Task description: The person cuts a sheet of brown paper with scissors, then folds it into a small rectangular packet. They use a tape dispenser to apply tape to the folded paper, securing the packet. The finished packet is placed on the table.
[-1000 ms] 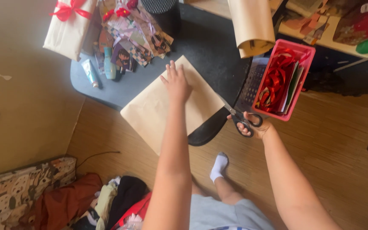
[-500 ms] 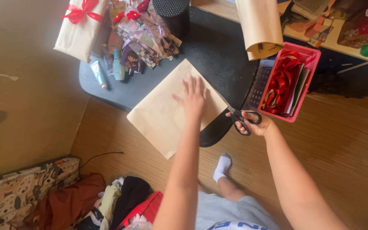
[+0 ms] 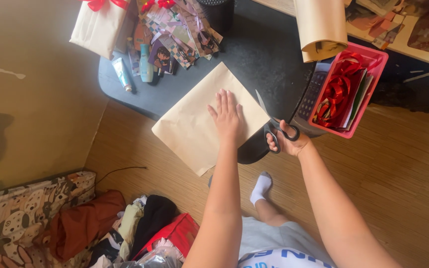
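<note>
A sheet of brown kraft paper (image 3: 194, 124) lies on the dark table (image 3: 264, 54) and overhangs its near edge. My left hand (image 3: 227, 116) presses flat on the paper's right part, fingers spread. My right hand (image 3: 286, 141) grips black-handled scissors (image 3: 274, 124) at the paper's right edge, blades pointing away from me along that edge.
A pink basket (image 3: 346, 92) with red ribbon sits at the right, a kraft paper roll (image 3: 321, 27) behind it. A wrapped gift with red bow (image 3: 98, 25), tubes and patterned papers (image 3: 175, 34) lie at the table's far left. Clothes (image 3: 125, 228) are heaped on the floor.
My left hand slid nearer along the paper toward its right edge. The scissors in my right hand came up to the paper's right edge.
</note>
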